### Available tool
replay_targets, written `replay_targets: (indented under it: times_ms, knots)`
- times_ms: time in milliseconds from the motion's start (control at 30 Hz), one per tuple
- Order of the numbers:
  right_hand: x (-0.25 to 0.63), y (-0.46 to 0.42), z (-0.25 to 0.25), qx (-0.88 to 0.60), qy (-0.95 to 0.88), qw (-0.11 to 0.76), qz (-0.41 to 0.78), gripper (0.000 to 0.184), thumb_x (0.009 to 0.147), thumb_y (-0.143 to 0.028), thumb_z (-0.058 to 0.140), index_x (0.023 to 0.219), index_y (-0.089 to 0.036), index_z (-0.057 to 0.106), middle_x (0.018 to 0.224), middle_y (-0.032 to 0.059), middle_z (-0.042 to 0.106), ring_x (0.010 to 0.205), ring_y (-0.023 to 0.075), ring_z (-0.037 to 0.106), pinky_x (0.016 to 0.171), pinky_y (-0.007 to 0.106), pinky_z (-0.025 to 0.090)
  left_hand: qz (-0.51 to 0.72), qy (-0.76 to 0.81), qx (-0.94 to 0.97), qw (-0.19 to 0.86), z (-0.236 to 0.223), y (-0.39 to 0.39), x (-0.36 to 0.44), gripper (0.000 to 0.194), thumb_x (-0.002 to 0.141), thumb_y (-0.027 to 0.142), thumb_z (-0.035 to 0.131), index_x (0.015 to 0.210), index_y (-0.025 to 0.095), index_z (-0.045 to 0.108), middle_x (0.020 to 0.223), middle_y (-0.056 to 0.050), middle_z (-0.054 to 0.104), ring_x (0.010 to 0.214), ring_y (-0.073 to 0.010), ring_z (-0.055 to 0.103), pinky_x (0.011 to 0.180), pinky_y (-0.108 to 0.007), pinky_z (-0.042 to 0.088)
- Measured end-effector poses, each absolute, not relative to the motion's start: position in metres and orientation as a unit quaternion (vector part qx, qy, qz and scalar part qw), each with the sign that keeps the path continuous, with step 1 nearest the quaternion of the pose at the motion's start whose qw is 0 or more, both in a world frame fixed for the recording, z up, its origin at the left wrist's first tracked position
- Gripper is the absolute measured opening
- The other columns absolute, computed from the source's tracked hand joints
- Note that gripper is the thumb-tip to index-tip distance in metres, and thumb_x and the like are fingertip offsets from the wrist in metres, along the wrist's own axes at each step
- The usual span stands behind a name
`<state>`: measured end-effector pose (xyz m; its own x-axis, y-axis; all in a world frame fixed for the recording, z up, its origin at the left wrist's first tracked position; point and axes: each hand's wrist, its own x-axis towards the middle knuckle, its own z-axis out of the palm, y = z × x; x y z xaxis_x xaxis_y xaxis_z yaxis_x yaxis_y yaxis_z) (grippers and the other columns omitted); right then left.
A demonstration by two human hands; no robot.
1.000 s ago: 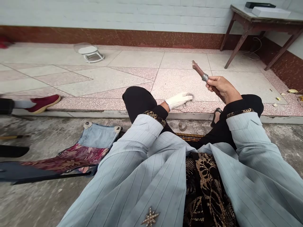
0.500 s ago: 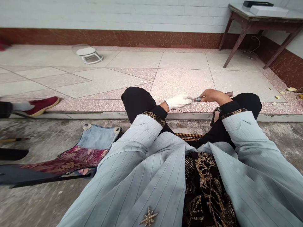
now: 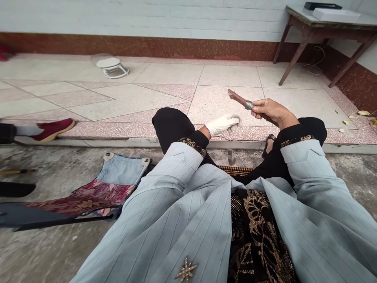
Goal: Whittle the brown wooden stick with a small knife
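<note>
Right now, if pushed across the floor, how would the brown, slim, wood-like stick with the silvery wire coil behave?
The brown, slim, wood-like stick is probably stiff: it juts from the right hand without sagging. Its raised silvery wire coil would likely make any roll uneven. The ragged tip might snag or shed bits.

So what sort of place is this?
Probably a tiled porch or terrace beside a house: a raised tiled floor, rough concrete below its edge, and an old wooden table by the wall.
</note>
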<state>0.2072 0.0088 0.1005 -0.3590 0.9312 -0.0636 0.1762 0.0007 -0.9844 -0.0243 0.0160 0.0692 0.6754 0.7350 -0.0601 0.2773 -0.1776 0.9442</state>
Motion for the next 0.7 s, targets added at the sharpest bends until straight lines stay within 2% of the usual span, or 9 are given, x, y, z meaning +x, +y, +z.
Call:
replay_targets:
  times_ms: [233,333,400,567,633,700]
  knots:
    - [0.209,0.03,0.089,-0.514,-0.53,0.48,0.474,0.024,0.087,-0.037,0.069,0.095,-0.015,0.062,0.064,-0.0017,0.054,0.049,0.0068,0.046,0.046,0.02,0.037,0.165,0.368,0.745,0.531,0.059,0.015,-0.028,0.012,0.087,0.027,0.059,0.081,0.021,0.068,0.063,-0.004,0.063,0.062,-0.0141,0.062,0.056,-0.025,0.048]
    - [0.213,0.036,0.085,-0.558,-0.537,0.477,0.415,0.027,0.087,-0.041,0.067,0.094,-0.015,0.062,0.063,-0.0013,0.053,0.048,0.0076,0.044,0.045,0.022,0.034,0.149,0.374,0.743,0.534,0.059,0.013,-0.033,0.009,0.082,0.028,0.063,0.076,0.024,0.068,0.061,-0.004,0.063,0.064,-0.0173,0.065,0.053,-0.027,0.049]
    - [0.214,0.039,0.079,-0.614,-0.574,0.42,0.343,0.025,0.086,-0.037,0.068,0.096,-0.014,0.066,0.063,0.0004,0.054,0.05,0.0092,0.044,0.048,0.024,0.033,0.141,0.376,0.746,0.531,0.06,0.013,-0.035,0.01,0.081,0.028,0.064,0.073,0.025,0.067,0.06,-0.005,0.063,0.064,-0.0181,0.065,0.052,-0.028,0.048]
    - [0.214,0.041,0.067,-0.687,-0.69,0.194,0.123,0.024,0.081,-0.028,0.069,0.102,-0.019,0.076,0.077,0.007,0.064,0.067,0.0174,0.053,0.061,0.03,0.036,0.157,0.343,0.774,0.509,0.063,0.017,-0.033,0.013,0.085,0.027,0.061,0.078,0.02,0.069,0.059,-0.004,0.061,0.059,-0.0141,0.059,0.056,-0.028,0.045]
    - [0.211,0.039,0.066,-0.682,-0.712,0.113,0.123,0.023,0.078,-0.026,0.071,0.099,-0.021,0.078,0.077,0.0071,0.065,0.069,0.0182,0.053,0.063,0.031,0.036,0.169,0.336,0.777,0.505,0.064,0.02,-0.031,0.016,0.088,0.026,0.058,0.079,0.017,0.069,0.059,-0.003,0.06,0.054,-0.0109,0.053,0.056,-0.027,0.043]
    - [0.208,0.036,0.065,-0.655,-0.728,0.028,0.2,0.023,0.074,-0.022,0.073,0.096,-0.022,0.079,0.071,0.0047,0.064,0.064,0.0166,0.053,0.063,0.031,0.037,0.181,0.341,0.774,0.501,0.066,0.022,-0.03,0.018,0.09,0.025,0.056,0.079,0.016,0.067,0.058,-0.003,0.057,0.051,-0.0091,0.047,0.056,-0.026,0.041]
